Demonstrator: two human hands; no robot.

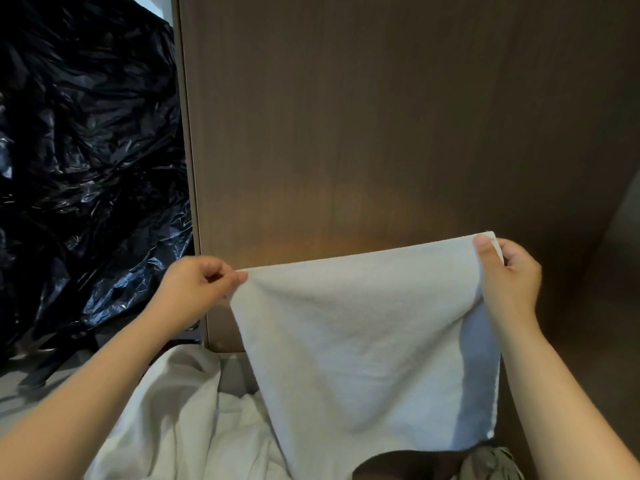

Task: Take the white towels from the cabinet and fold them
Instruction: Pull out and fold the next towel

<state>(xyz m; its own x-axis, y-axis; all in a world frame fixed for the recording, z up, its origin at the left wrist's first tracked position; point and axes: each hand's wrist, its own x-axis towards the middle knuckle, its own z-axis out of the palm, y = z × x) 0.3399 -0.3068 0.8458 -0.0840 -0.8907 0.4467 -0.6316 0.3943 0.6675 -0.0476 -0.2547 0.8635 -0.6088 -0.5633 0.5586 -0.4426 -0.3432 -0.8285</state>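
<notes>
A white towel (360,341) is held up by its two top corners and hangs freely between and below the two grips. The left grip (204,282) is clamped on the upper left corner: the fingers are curled into the palm and the corner is pinched between thumb and forefinger, with the back of the hand turned upward. The right grip (510,275) is clamped on the upper right corner, with the thumb laid upright against the near face of the cloth and the other fingers curled behind it.

The right grip is carried higher than the left, so the towel's top edge slopes up toward it. Both forearms are bare and are stretched forward from the lower corners of the view, well apart, so that the top edge is drawn nearly taut. Beneath the right grip the towel's side is turned back, and a shaded bluish strip is seen running down to the lower hem.

Beyond both grips a dark brown cabinet panel (381,116) is seen. Crumpled black plastic sheeting (86,150) lies outward of the left grip. Below the left forearm a heap of white cloth (187,420) is piled, and below the right forearm a crumpled grey item (491,462) is partly seen.
</notes>
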